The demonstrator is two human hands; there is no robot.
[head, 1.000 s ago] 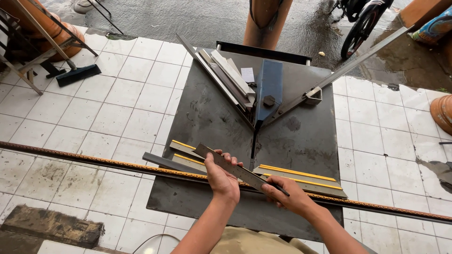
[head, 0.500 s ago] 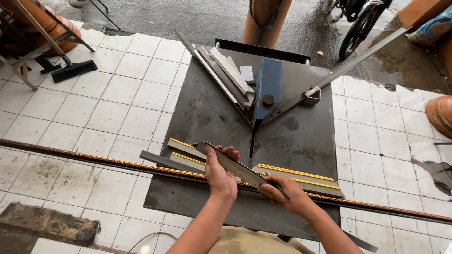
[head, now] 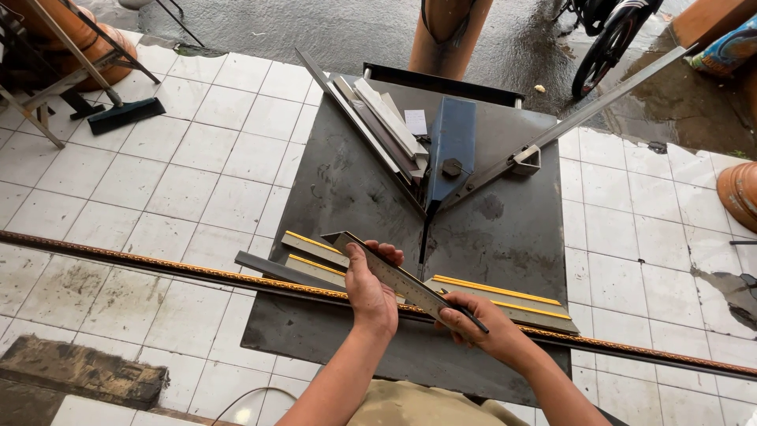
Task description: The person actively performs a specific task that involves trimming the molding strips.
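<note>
My left hand (head: 372,288) grips a short grey length of frame moulding (head: 394,276) with mitred ends, held slanting above the dark metal work plate (head: 505,229). My right hand (head: 482,327) holds the lower right end of that same piece, with a thin dark pencil-like tool (head: 465,312) in its fingers. Under both hands a long ornate brown-and-gold moulding strip (head: 158,264) crosses the plate from left to right. Several cut moulding pieces with yellow edges (head: 505,292) lie on the plate beside my hands.
A mitre guide with a blue blade arm (head: 451,150) and two angled metal rails (head: 599,99) sits at the plate's far half. White floor tiles surround the plate. A broom head (head: 126,114) lies far left, a wheel (head: 603,43) far right, clay pots (head: 741,193) at right.
The grey piece has tilted slightly in my hands and my left hand has shifted a little along it. The view has drifted slightly.
</note>
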